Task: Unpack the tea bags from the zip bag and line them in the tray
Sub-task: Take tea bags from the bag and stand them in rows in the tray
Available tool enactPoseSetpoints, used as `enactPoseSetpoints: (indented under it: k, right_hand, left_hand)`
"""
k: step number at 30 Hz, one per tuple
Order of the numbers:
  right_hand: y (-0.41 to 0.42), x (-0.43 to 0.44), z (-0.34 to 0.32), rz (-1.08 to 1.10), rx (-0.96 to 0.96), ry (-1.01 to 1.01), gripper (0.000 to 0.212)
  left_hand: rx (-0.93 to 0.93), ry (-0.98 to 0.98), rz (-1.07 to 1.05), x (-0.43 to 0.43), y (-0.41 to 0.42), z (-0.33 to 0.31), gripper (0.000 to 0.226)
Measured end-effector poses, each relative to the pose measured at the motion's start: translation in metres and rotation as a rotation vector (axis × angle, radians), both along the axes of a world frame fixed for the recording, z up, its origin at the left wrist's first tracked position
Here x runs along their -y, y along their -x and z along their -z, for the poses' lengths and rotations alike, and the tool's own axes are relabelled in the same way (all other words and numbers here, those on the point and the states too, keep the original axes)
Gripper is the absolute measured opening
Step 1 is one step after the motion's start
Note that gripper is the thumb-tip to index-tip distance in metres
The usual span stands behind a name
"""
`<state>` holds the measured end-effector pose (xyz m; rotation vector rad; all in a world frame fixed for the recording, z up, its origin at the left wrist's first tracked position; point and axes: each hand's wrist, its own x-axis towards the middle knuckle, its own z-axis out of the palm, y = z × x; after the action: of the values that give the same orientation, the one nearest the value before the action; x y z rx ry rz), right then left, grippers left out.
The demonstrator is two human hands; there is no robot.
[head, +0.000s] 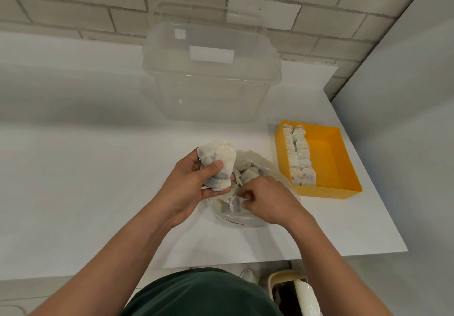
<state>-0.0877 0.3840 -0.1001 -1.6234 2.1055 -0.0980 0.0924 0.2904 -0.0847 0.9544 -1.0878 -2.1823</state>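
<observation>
Your left hand (189,183) is clamped on a bunch of tea bags (217,165) just above the open zip bag (250,192) on the white worktop (98,180). Your right hand (267,200) pinches at tea bags inside the zip bag's mouth. Right of it, the yellow tray (329,163) holds two rows of tea bags (298,154) along its left wall. Behind stands a clear container (211,77).

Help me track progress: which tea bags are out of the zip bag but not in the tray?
The bunch gripped in the left hand, held above the zip bag.
</observation>
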Motion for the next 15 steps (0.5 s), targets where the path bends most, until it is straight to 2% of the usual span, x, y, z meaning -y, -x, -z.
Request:
enactPoseSetpoints:
  k: [2,5,7,11,15]
  right_hand:
    - [0.005,-0.005,-0.004,0.022,0.035,0.015,0.021]
    - [0.017,-0.019,-0.014,0.117,0.215,0.138,0.012]
    - [0.024,-0.029,-0.02,0.25,0.437,0.251,0.012]
    - [0.031,-0.045,-0.029,0.551,1.011,0.521,0.016]
    - [0.043,-0.047,-0.041,0.648,1.368,0.704,0.029]
  left_hand:
    - [0.002,0.012,0.015,0.0,0.0,-0.001,0.029]
    - [-0.003,0.012,0.016,0.0,0.002,-0.003,0.029]
    - [-0.007,0.014,0.019,0.0,0.006,-0.004,0.029]
    - [-0.005,0.027,0.029,-0.006,0.02,-0.009,0.028]
    - [0.005,0.033,0.041,-0.017,0.04,-0.014,0.026]
